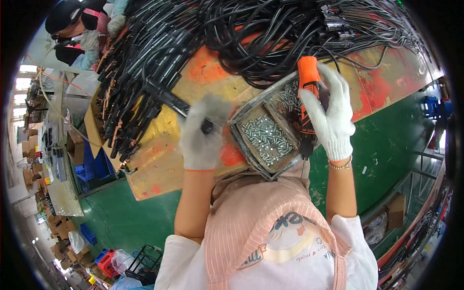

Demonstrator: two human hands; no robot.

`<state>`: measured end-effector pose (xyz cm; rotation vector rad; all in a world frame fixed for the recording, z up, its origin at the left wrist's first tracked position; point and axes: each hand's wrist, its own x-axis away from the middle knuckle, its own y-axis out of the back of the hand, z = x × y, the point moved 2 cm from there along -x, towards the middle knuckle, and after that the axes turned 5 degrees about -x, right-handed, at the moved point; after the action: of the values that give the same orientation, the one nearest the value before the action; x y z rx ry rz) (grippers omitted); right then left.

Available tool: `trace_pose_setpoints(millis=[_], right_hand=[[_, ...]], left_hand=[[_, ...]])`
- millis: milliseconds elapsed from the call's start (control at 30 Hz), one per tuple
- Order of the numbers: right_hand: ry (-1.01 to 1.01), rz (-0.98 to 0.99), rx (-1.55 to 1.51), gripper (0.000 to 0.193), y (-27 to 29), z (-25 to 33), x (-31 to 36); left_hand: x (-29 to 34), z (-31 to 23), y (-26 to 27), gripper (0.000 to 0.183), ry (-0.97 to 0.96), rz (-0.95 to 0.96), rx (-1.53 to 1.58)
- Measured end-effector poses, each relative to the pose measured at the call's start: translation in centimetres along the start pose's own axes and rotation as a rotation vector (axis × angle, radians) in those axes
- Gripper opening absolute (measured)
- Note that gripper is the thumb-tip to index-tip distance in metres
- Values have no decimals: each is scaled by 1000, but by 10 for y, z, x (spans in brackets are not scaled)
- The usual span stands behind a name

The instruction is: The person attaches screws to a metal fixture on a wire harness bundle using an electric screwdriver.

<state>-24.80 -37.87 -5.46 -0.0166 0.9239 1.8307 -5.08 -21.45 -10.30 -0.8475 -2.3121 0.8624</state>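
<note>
My left hand (200, 137), in a white glove and blurred by motion, is closed round the near end of a black tube-shaped part (170, 99) over the table. A round black end shows against the palm. My right hand (333, 113), also gloved, grips an orange and black power screwdriver (308, 72), its thin bit pointing down toward me. Under the screwdriver sits a divided tray (244, 149) at the table's near edge. Small silver screws (267, 137) fill its near compartment, and more screws (288, 98) lie in the far one.
Long black tube parts with coppery ends (159, 58) are piled at the left of the worktable (159, 169). Coiled black cables (246, 43) and grey leads (372, 24) cover its far side. Another person's gloved hand (89, 41) shows at the far left.
</note>
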Motion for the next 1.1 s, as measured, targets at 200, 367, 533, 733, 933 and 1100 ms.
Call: trace_pose_setpoints(millis=[200, 367, 533, 733, 933, 1100], right_hand=[[-585, 183, -315, 71, -14, -39, 26], [-676, 51, -1041, 34, -2, -48, 30], [-338, -257, -1882, 51, 45, -10, 12], [-149, 109, -1935, 53, 45, 18, 17], [-145, -325, -1201, 48, 15, 16, 44], [-373, -337, -1397, 44, 0, 38, 55]], left_hand=[[5, 17, 2, 6, 134, 41, 304], [21, 12, 4, 21, 205, -123, 320], [40, 17, 10, 8, 162, 14, 283], [52, 39, -55, 18, 176, -193, -179], [12, 43, -48, 13, 136, -136, -223], [3, 46, -22, 50, 84, -87, -88]])
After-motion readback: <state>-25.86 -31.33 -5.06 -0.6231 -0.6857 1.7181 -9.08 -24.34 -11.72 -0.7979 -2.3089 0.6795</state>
